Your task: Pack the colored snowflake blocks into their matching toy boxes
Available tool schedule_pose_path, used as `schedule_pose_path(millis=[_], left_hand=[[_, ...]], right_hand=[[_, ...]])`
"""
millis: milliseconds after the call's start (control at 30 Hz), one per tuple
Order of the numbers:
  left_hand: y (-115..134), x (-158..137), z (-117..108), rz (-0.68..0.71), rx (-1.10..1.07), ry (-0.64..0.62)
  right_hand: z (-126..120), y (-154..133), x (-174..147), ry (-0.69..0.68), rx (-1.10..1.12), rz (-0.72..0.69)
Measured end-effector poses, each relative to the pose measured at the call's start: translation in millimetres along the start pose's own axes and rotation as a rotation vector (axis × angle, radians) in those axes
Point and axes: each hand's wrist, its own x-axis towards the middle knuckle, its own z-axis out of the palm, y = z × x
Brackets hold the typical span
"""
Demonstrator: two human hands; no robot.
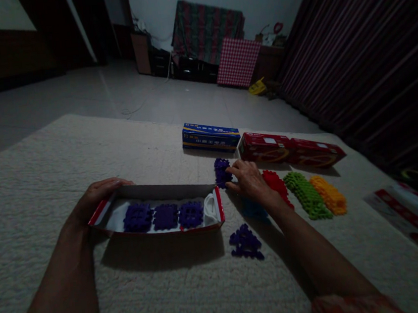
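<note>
My left hand [103, 195] grips the left end of a long, open carton [157, 233] with red ends, which is tilted towards me. Inside lie purple interlocking plastic tiles [166, 217] in a row, and a white strap-like loop [210, 208] at the right end. Just right of the carton, the thumb and fingers of my right hand [249, 179] close on the right edge of a stack of purple tiles [222, 171]. Purple triangular pieces [245, 242] lie nearer to me. Blue pieces [255, 210] are partly hidden under my right forearm.
Red [276, 186], green [307, 195] and orange pieces [328, 195] lie in rows to the right. Behind stand a blue box [210, 137] and red boxes [290, 150]. A red and white package [417, 219] lies far right on the pale quilted mat [164, 300].
</note>
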Motion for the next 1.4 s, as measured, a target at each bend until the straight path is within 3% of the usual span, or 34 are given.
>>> schedule_pose_path(millis=[167,533,667,833,1100,1267,1400], left_hand=[[-4,2,-4,0.078,0.051,-0.021],[-3,4,-6,0.046,0.057,-0.019],[-3,3,-6,0.103,0.112,0.001],[-2,2,-5,0.104,0.09,-0.008],[-3,2,-2,0.065,0.023,0.0],[-4,4,-4,0.065,0.033,0.012],[-5,5,-5,0.077,0.041,0.005]], right_hand=[[1,-1,-1,-0.018,0.035,-0.002],[-4,-6,-5,-0.076,0.029,-0.032],[-7,-12,-4,-0.115,-0.018,-0.004],[-9,-16,-7,-0.068,-0.015,0.009],[-10,-14,-1,-0.082,0.185,0.121],[-25,-11,-1,-0.131,0.285,0.112],[-34,-10,-4,-0.26,0.354,0.045]])
